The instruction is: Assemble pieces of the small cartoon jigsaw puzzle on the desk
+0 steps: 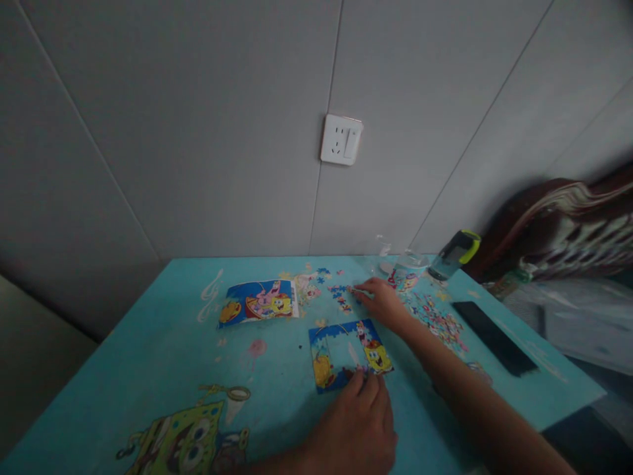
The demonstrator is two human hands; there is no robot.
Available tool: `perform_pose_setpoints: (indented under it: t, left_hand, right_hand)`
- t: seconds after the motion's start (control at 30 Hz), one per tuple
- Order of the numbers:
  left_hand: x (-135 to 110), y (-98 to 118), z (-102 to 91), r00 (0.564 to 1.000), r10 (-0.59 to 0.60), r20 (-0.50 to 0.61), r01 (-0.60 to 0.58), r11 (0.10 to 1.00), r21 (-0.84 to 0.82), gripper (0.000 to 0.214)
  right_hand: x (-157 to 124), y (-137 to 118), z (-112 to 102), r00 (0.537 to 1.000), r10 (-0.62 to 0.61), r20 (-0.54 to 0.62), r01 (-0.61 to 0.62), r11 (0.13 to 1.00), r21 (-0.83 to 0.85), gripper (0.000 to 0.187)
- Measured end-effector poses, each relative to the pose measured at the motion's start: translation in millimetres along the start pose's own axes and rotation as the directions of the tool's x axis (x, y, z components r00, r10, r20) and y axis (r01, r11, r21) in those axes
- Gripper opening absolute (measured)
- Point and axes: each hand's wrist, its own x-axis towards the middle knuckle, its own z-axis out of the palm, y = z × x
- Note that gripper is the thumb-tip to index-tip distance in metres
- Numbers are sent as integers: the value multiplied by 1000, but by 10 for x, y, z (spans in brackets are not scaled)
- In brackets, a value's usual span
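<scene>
A partly assembled jigsaw puzzle (322,371) lies on the table, its border joined around an open middle. My left hand (359,419) rests at its lower edge with curled fingers pressed together; what they hold, if anything, is hidden. Farther back, my right hand (383,302) reaches into a small group of loose blue jigsaw pieces (341,300), thumb and fingertips closed around a piece at the group's right side. The printed picture card (260,300) to the left shows the same cartoon scene.
Many colourful jigsaw pieces (438,320) are heaped right of my right forearm. Behind them stand a clear printed tub (409,269) and a bottle with a yellow-green handle (452,254). A black strip (494,338) lies near the right edge. A wall with a socket (341,140) closes off the back.
</scene>
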Motion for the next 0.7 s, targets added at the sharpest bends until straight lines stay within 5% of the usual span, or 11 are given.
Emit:
perform_pose_setpoints:
  t: [0.27,0.7]
  left_hand:
    - [26,8,63,998,-10,-61,10,1000,2,43]
    - [9,13,-91,999,-6,42,8,999,-49,43]
  right_hand:
    - [8,36,-55,999,34,14,-30,982,-189,28]
    - [366,-26,128,981,142,133,-140,990,-29,21]
